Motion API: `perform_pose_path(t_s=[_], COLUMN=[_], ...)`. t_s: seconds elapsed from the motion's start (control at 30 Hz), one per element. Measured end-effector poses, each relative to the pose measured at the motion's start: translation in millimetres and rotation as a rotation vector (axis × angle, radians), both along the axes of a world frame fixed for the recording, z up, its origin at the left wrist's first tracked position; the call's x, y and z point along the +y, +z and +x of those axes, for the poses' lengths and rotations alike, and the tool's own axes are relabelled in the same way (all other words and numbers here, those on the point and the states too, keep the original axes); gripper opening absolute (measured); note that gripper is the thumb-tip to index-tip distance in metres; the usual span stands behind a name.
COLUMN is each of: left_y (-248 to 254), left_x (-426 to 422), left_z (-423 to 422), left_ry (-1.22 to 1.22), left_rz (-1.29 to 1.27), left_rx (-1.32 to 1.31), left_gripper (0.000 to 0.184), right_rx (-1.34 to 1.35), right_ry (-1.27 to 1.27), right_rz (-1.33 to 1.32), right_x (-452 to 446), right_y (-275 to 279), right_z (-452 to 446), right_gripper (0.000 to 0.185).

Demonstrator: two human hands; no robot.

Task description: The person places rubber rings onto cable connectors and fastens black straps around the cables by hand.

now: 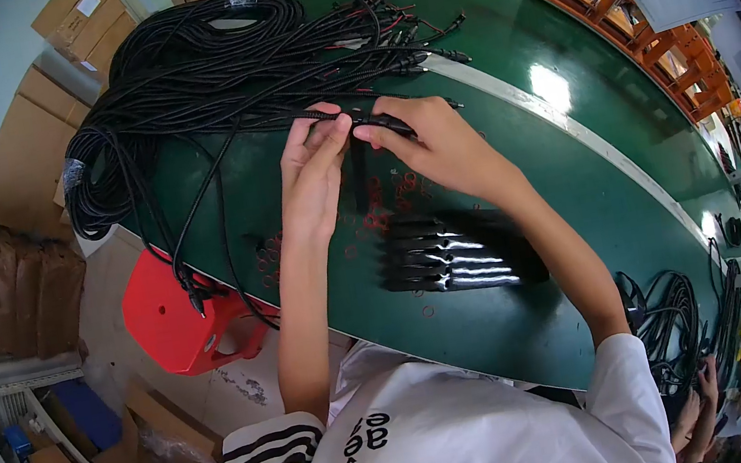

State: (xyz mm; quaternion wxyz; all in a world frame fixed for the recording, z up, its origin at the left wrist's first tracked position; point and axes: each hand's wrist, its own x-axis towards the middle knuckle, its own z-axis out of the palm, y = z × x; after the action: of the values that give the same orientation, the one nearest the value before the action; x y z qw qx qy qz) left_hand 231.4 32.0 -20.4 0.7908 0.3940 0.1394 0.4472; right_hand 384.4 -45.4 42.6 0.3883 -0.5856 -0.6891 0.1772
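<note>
Above the green table, my left hand (318, 158) is closed, pinching a black cable (322, 115) between thumb and fingers. My right hand (433, 136) grips a thicker black connector (395, 123) in line with that cable. The fingertips of both hands almost meet, and they partly hide the joint between the two pieces. Below the hands lie small red rings (378, 219), scattered across the tabletop. A row of shiny black strips (451, 258), whose exact kind I cannot make out, lies beneath my right forearm.
A big bundle of coiled black cables (167, 89) covers the table's far left, some ends hanging over a red stool (167, 314). Orange racks (625, 11) line the far right. Another person's hands (703, 402) are at more cables (671, 321) at lower right. Cardboard boxes (31, 138) stand left.
</note>
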Motion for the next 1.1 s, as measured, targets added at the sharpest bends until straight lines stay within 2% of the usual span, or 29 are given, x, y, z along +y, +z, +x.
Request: perform_pose_path(t_s=[0.07, 0.23, 0.3, 0.37, 0.5, 0.57, 0.63, 0.7, 0.77, 0.83, 0.9, 0.97, 1.0, 1.03, 1.1], left_y=[-1, 12, 15, 22, 17, 16, 23, 37, 47, 48, 43, 38, 33, 33, 37], left_x=[-1, -10, -9, -10, -5, 0, -5, -14, -17, -25, -38, -52, -63, -70, -80], left_z=[-1, -1, 0, 0, -10, -21, -37, -58, -86, -112, -128, -142, -145, -146, -142], left_ry=[0.012, 0.062, -0.032, -0.051, -0.017, -0.038, -0.102, -0.152, -0.230, -0.262, -0.226, -0.019, 0.117, 0.119, 0.245], left_rz=[0.010, -0.018, -0.119, -0.105, -0.016, -0.043, -0.122, -0.053, -0.029, 0.052, 0.077, 0.277, 0.464, 0.461, 0.655], left_rx=[0.038, 0.199, 0.177, 0.216, 0.316, 0.258, 0.203, 0.352, 0.577, 0.849, 0.940, 1.224, 1.272, 1.276, 1.563], left_gripper=[0.020, 0.024, 0.025, 0.024, 0.022, 0.020, 0.015, 0.018, 0.027, 0.028, 0.024, 0.021, 0.027, 0.027, 0.036], right_rx=[-0.170, -0.250, -0.273, -0.381, -0.258, -0.079, -0.145, -0.100, -0.163, -0.270, -0.309, -0.389, -0.424, -0.460, -0.466], right_ry=[-0.098, -0.176, -0.197, -0.149, -0.057, -0.190, -0.278, -0.297, -0.219, -0.134, -0.118, -0.141, -0.192, -0.241, -0.272], right_rz=[0.004, 0.010, 0.013, 0.062, 0.208, 0.028, 0.063, 0.016, -0.069, -0.160, -0.194, -0.185, -0.144, -0.104, -0.086], right_x=[-3, -8, -9, -12, -21, -35, -49, -68, -86, -98, -104, -104, -104, -104, -104], right_y=[1, -1, -1, -1, -3, 22, 30, 32, 24, 10, -8, -21, -26, -29, -34], right_z=[-3, -8, -7, -3, 0, -2, -3, -8, -16, -31, -48, -63, -67, -72, -78], right_gripper=[0.026, 0.025, 0.025, 0.026, 0.027, 0.028, 0.027, 0.026, 0.023, 0.025, 0.027, 0.026, 0.024, 0.023, 0.021])
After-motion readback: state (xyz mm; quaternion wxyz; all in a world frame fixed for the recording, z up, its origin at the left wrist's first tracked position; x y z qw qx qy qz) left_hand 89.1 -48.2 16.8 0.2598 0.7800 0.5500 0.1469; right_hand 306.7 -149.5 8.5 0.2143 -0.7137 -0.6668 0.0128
